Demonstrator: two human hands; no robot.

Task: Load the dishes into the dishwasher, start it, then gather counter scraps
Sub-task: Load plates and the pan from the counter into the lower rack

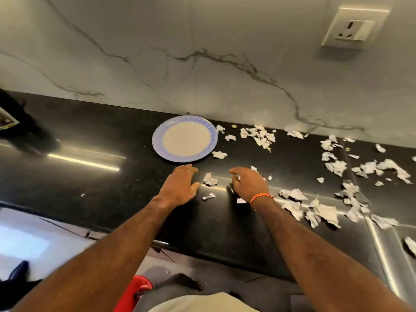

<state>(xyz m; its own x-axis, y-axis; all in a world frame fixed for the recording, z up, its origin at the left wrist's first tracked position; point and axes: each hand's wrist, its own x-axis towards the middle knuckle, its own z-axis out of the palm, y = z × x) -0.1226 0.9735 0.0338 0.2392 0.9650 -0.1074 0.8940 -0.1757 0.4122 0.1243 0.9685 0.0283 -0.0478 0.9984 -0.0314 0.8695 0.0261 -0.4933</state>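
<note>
Scraps: torn white paper scraps [333, 167] litter the black stone counter [94, 176], centre to right of frame
Left hand [180, 185]: flat, fingers relaxed, beside one scrap
Right hand [249, 183]: fingers curled; contents unclear
Plate: round blue-rimmed plate [185, 138] above both hands

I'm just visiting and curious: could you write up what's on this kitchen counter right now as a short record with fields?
surface: black counter against a marble wall
dish: blue-rimmed plate, nothing on it, near the wall
scraps: torn paper scraps scattered mostly right of the plate
left hand: fingers straight, low over the counter beside a crumpled scrap
right hand: fingers curled over small scraps; grip unclear
wall fitting: power socket, upper right
</note>
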